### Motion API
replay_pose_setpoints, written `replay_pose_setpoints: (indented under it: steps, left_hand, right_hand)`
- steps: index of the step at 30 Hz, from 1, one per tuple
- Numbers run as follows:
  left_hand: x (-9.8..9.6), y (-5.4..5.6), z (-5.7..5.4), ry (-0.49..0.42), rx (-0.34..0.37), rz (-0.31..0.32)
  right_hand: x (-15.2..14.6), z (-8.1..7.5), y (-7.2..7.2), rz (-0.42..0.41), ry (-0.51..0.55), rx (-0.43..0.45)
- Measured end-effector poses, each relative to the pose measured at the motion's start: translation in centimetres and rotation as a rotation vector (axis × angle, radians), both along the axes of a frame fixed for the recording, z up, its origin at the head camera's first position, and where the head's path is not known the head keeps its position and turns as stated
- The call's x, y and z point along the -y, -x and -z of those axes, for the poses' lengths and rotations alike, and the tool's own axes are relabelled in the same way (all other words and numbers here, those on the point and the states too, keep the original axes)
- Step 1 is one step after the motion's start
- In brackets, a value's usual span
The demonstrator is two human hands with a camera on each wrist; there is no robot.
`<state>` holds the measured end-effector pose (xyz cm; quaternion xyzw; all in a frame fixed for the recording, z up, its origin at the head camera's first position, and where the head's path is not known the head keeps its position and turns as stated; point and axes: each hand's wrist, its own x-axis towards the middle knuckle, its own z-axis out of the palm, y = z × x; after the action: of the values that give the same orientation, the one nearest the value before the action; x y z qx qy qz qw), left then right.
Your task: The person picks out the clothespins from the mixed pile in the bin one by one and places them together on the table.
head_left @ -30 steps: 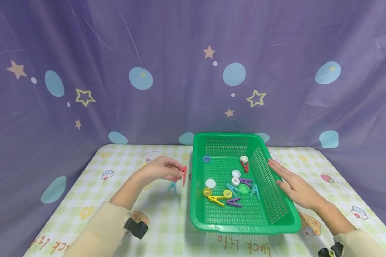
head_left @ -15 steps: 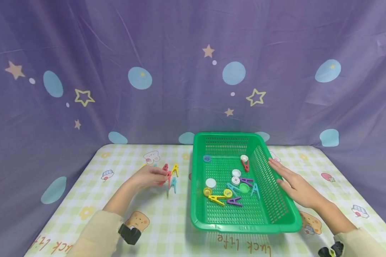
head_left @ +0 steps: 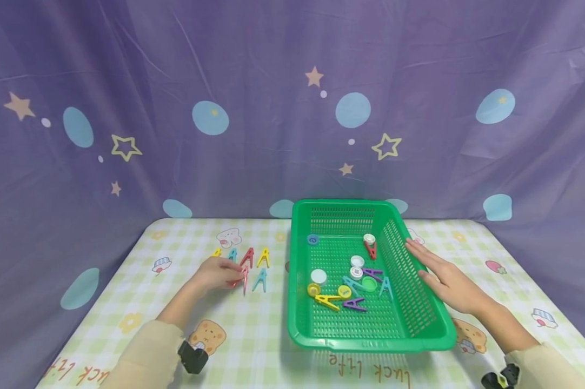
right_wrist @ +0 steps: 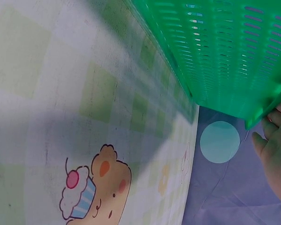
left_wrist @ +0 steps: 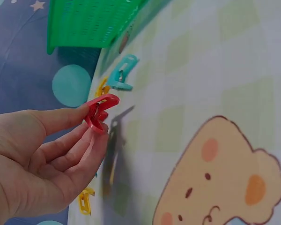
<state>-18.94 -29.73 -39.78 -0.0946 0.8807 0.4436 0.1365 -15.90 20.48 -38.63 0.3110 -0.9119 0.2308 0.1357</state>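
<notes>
My left hand point(head_left: 218, 273) pinches a red clothes peg point(left_wrist: 102, 112) between thumb and fingertips, close over the tablecloth left of the basket. A light-blue peg point(head_left: 260, 280) stands just right of the held one. Behind it runs a row with a yellow peg point(head_left: 264, 257), a red peg point(head_left: 247, 257), another blue peg point(head_left: 232, 255) and a second yellow peg point(head_left: 217, 252) partly hidden by the hand. My right hand point(head_left: 445, 281) lies with fingers straight along the right rim of the green basket point(head_left: 372, 344); the right wrist view shows its fingers at that rim.
Inside the basket lie several bottle caps, among them a green cap point(head_left: 369, 284) and a blue cap point(head_left: 313, 239). Several pegs lie there too, including a yellow peg point(head_left: 327, 302) and a purple peg point(head_left: 354, 304). A purple curtain point(head_left: 273, 108) hangs behind the checked tablecloth point(head_left: 244, 335).
My left hand has moved left and slightly toward me with the red peg, from beside the basket to the standing pegs, uncovering more of them. The right hand stays on the rim.
</notes>
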Motion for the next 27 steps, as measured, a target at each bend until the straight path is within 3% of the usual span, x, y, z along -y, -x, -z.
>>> replay_pose_setpoints:
  steps: [6,21,27]
  left_hand:
    - [-0.1,-0.1,0.7,0.036,-0.047,-0.003]
    - [-1.1,-0.4,0.8,0.155,-0.129,-0.014]
    - [-1.2,-0.5,0.7,0.183,-0.128,-0.016]
  right_hand:
    - [0.1,-0.2,-0.1,-0.017,0.006,-0.014]
    - [0.0,-0.1,0.0,-0.019,0.011,-0.006]
    - [0.0,0.0,0.0,-0.019,0.012,-0.008]
